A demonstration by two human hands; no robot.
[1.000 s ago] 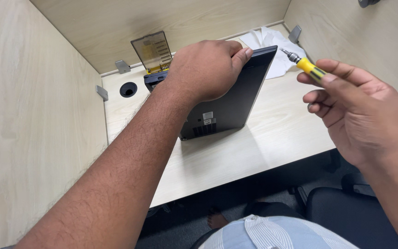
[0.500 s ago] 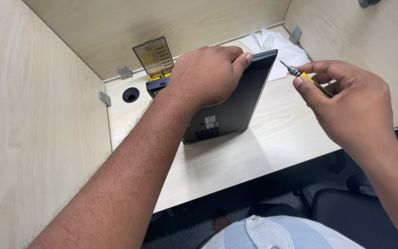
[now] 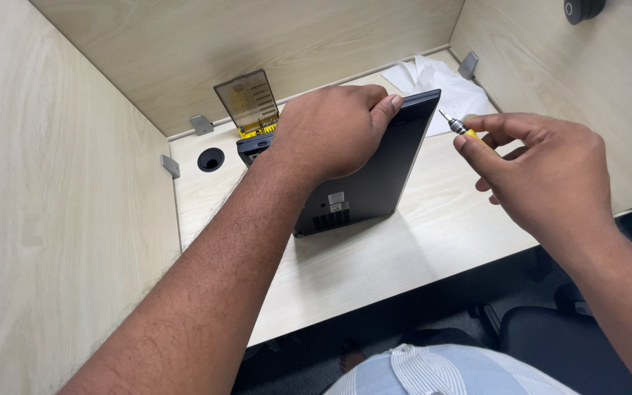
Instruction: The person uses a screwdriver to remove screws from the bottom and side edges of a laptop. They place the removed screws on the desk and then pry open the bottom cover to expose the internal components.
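A dark closed laptop (image 3: 374, 175) stands tilted on the light wooden desk (image 3: 374, 256), its underside facing me. My left hand (image 3: 334, 132) grips its upper edge, thumb at the far corner. To the right, my right hand (image 3: 543, 168) pinches a small yellow-handled screwdriver (image 3: 462, 130). Its metal tip points toward the laptop's far right corner, a short gap away.
An open bit case with a smoky clear lid (image 3: 249, 104) stands behind the laptop. A white cloth (image 3: 440, 80) lies at the back right. A round cable hole (image 3: 211, 159) sits at the back left. Wooden partition walls enclose the desk; a dark chair (image 3: 565, 344) is below.
My right hand has shifted its grip along the screwdriver and brought the tip nearer the laptop's far corner. My left hand still holds the laptop's edge.
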